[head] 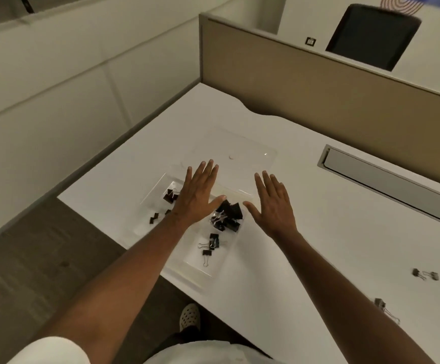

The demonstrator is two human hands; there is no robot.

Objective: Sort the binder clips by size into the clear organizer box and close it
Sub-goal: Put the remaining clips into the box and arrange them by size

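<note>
Clips (228,215) inside open organizer box (195,271)

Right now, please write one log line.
left hand: open, over organizer box | right hand: open | lid: open | two clips outside

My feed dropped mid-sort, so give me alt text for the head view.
Both hands, left and right, hover flat and empty over an open clear organizer box on a white desk. Black binder clips lie in its compartments, and two more clips lie loose on the desk at right.
</note>
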